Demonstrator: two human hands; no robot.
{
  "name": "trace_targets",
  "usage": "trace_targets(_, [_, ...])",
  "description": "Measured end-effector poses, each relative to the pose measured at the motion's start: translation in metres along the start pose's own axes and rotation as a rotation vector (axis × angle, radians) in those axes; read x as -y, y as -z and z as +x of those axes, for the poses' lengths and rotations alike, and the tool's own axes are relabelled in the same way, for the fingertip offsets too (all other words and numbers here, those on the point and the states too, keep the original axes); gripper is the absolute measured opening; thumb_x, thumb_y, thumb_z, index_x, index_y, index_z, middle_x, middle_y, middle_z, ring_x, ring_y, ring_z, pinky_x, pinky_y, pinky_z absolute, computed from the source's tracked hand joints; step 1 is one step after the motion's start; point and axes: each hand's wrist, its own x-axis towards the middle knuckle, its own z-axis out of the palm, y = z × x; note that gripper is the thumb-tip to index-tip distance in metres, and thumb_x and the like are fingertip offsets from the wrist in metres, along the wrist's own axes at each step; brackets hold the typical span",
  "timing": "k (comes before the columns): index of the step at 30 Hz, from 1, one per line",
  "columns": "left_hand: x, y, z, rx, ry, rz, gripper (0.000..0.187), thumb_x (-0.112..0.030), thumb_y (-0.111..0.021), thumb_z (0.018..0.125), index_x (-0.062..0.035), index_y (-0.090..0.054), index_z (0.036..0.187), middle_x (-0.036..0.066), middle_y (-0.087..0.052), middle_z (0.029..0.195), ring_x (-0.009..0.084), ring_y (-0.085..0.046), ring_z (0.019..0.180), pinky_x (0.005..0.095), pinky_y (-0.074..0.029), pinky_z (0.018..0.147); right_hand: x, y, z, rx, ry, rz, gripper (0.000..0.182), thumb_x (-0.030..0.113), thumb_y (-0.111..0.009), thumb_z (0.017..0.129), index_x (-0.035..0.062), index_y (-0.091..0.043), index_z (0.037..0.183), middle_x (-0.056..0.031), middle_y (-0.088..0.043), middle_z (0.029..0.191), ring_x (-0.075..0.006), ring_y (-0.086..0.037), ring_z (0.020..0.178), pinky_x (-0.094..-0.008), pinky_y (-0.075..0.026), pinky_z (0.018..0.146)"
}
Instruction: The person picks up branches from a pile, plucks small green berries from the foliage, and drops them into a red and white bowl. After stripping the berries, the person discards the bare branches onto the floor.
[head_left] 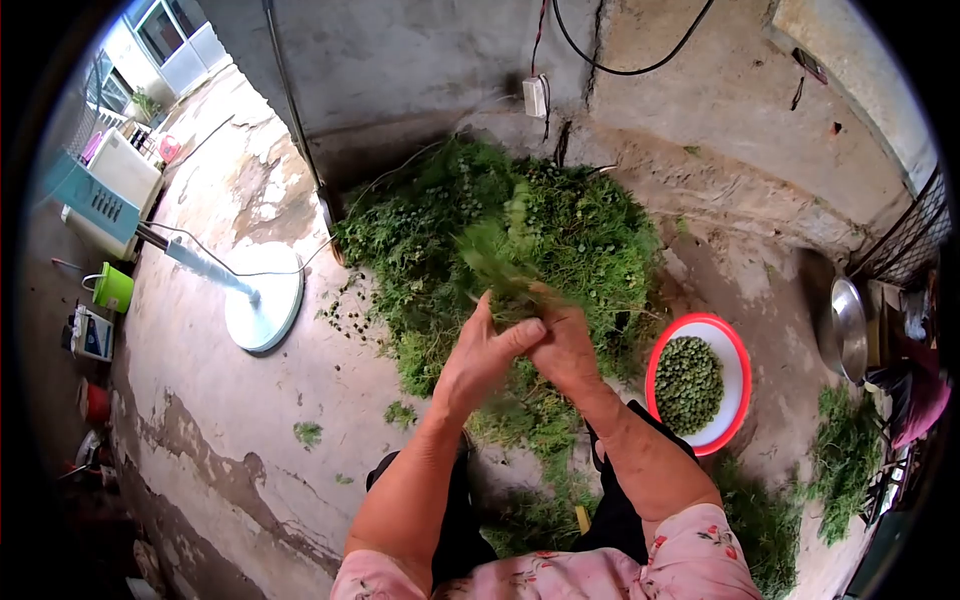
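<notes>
Both hands meet over a large heap of green feathery plants that lies against the wall. My left hand has its thumb stretched toward the other hand and its fingers wrapped round a sprig, which is blurred by motion. Touching it, my right hand is closed at the sprig's lower end, its fingertips partly hidden by greenery. Small round green pods fill much of a white basin with a red rim, to the right of my right forearm.
A fan's round white base stands on the floor at the left, with a cord running to the heap. Farther left is a green bucket. A metal bowl stands at the right, above loose plants. More greenery lies between my legs.
</notes>
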Motion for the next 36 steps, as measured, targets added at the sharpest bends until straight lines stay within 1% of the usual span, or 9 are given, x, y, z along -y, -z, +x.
trace_targets(4, [0.010, 0.008, 0.003, -0.105, 0.101, -0.293, 0.032, -0.023, -0.064, 0.079, -0.0032, -0.053, 0.102, 0.003, -0.057, 0.089, 0.0128, -0.052, 0.081, 0.0291, -0.042, 0.077, 0.021, -0.005, -0.004, 0.167, -0.157, -0.115, 0.041, 0.013, -0.050, 0.076, -0.0033, -0.050, 0.114, -0.0251, -0.058, 0.079, -0.0390, -0.058, 0.072, -0.0406, -0.047, 0.064])
trace_targets(5, [0.011, 0.010, 0.005, -0.149, 0.119, -0.344, 0.028, -0.022, -0.064, 0.079, -0.0036, -0.054, 0.099, 0.002, -0.057, 0.087, 0.0125, -0.052, 0.079, 0.0287, -0.042, 0.074, 0.012, -0.009, -0.006, 0.252, -0.143, -0.261, 0.034, 0.006, -0.049, 0.077, -0.0061, -0.050, 0.108, -0.0211, -0.060, 0.076, -0.0296, -0.061, 0.068, -0.0349, -0.047, 0.063])
trace_targets(9, [0.013, 0.014, 0.009, -0.270, 0.260, -0.495, 0.016, -0.019, -0.061, 0.080, -0.0046, -0.058, 0.087, 0.001, -0.055, 0.078, 0.0122, -0.050, 0.071, 0.0271, -0.041, 0.066, 0.019, -0.017, -0.014, 0.364, -0.210, -0.362, 0.017, 0.012, -0.051, 0.080, -0.0041, -0.049, 0.082, -0.0231, -0.058, 0.071, -0.0403, -0.056, 0.064, -0.0391, -0.046, 0.058])
trace_targets(12, [0.008, 0.016, 0.003, -0.385, 0.227, -0.373, 0.017, -0.021, -0.060, 0.080, -0.0038, -0.059, 0.084, 0.002, -0.055, 0.075, 0.0129, -0.050, 0.070, 0.0271, -0.041, 0.064, 0.016, -0.018, -0.020, 0.360, -0.093, -0.222, 0.020, 0.013, -0.052, 0.082, -0.0039, -0.054, 0.091, -0.0161, -0.058, 0.065, -0.0310, -0.057, 0.054, -0.0341, -0.046, 0.052])
trace_targets(16, [0.013, 0.022, 0.004, -0.405, 0.121, -0.401, 0.020, -0.021, -0.057, 0.082, -0.0023, -0.060, 0.088, 0.003, -0.058, 0.078, 0.0131, -0.053, 0.072, 0.0259, -0.042, 0.066, 0.045, 0.013, -0.006, 0.202, -0.234, 0.089, 0.023, 0.015, -0.057, 0.085, 0.0039, -0.060, 0.104, 0.0000, -0.056, 0.063, -0.0031, -0.048, 0.050, -0.0194, -0.039, 0.043])
trace_targets(18, [0.008, 0.015, -0.002, -0.395, 0.031, -0.344, 0.021, -0.021, -0.057, 0.082, -0.0019, -0.060, 0.090, 0.004, -0.059, 0.080, 0.0130, -0.054, 0.074, 0.0259, -0.043, 0.067, 0.041, 0.024, 0.001, -0.024, -0.304, 0.204, 0.018, 0.009, -0.058, 0.083, 0.0013, -0.062, 0.099, -0.0025, -0.059, 0.065, -0.0067, -0.052, 0.053, -0.0206, -0.042, 0.049])
trace_targets(19, [0.005, 0.014, 0.005, -0.464, 0.179, -0.407, 0.020, -0.019, -0.059, 0.081, -0.0014, -0.061, 0.091, 0.006, -0.061, 0.085, 0.0136, -0.057, 0.075, 0.0260, -0.045, 0.064, 0.031, 0.026, 0.004, -0.090, -0.249, 0.286, 0.014, 0.006, -0.057, 0.083, 0.0022, -0.063, 0.096, 0.0001, -0.058, 0.064, -0.0044, -0.049, 0.051, -0.0180, -0.040, 0.047])
trace_targets(32, [0.015, 0.000, 0.007, -0.491, 0.142, -0.358, 0.015, -0.012, -0.062, 0.078, 0.0000, -0.063, 0.087, 0.005, -0.062, 0.079, 0.0132, -0.057, 0.066, 0.0264, -0.046, 0.059, 0.021, 0.004, 0.004, -0.106, -0.400, 0.307, 0.021, 0.011, -0.066, 0.077, -0.0019, -0.058, 0.091, -0.0035, -0.060, 0.073, -0.0050, -0.051, 0.054, -0.0204, -0.041, 0.044])
trace_targets(36, [0.017, 0.000, 0.004, -0.451, 0.091, -0.216, 0.013, -0.011, -0.059, 0.077, -0.0006, -0.063, 0.083, 0.005, -0.060, 0.073, 0.0151, -0.055, 0.062, 0.0276, -0.045, 0.057, 0.013, 0.002, 0.004, -0.170, -0.245, 0.229, 0.022, 0.013, -0.068, 0.077, -0.0020, -0.057, 0.089, -0.0028, -0.060, 0.074, -0.0042, -0.048, 0.055, -0.0204, -0.040, 0.046])
